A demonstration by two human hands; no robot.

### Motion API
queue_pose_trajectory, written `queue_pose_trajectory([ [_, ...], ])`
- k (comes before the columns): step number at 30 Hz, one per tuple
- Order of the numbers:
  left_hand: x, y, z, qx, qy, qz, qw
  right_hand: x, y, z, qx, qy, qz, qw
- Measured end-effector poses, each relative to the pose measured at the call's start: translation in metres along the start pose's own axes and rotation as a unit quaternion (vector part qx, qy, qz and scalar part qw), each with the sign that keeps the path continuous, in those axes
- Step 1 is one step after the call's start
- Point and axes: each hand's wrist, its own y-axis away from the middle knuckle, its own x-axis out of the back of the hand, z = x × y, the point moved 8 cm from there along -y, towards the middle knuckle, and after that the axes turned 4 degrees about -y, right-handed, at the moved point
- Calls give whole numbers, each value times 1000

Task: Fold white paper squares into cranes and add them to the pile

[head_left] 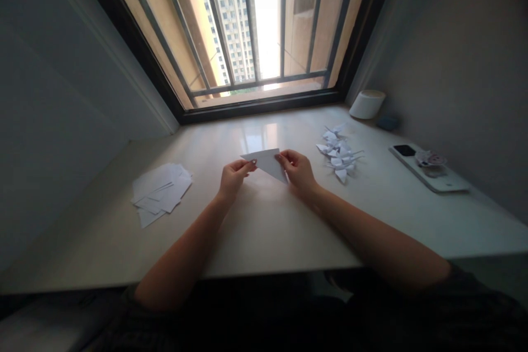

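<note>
Between my two hands is a white sheet of paper (268,163), folded into a triangle, just above the white tabletop. My left hand (236,177) pinches its left side between thumb and fingers. At its right side, my right hand (297,171) grips the paper near the upper right corner, the thumb on the near face. To the right of my right hand lies a cluster of folded paper cranes (338,153). On the left is a loose, fanned pile of white paper sheets (161,191), apart from my left arm.
A white phone (433,173) with a round grip on its back lies at the right. Behind it, by the wall, stand a white cylindrical object (367,104) and a small dark item (388,122). A barred window (264,102) borders the far edge of the white tabletop (264,236).
</note>
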Motion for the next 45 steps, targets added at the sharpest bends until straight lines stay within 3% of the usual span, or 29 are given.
queue_pose_trajectory([
  [8,5,-1,-1,4,23,35,999,-9,3,6,-28,-23,-36,999],
  [17,9,-4,-2,11,36,44,998,-14,5,3,-11,1,-65,998],
  [26,29,-11,-2,7,62,109,992,-10,4,5,-24,-5,-62,998],
  [31,29,-10,-6,5,72,131,989,-4,3,2,-20,-4,-22,1000],
  [35,15,-6,0,-29,26,78,996,1,1,1,-14,-3,-2,1000],
  [39,-5,0,-1,-15,-15,-12,1000,0,2,-3,-11,-13,-6,1000],
  [45,-11,3,1,-24,-15,-48,998,-6,8,-7,-22,-22,-43,999],
])
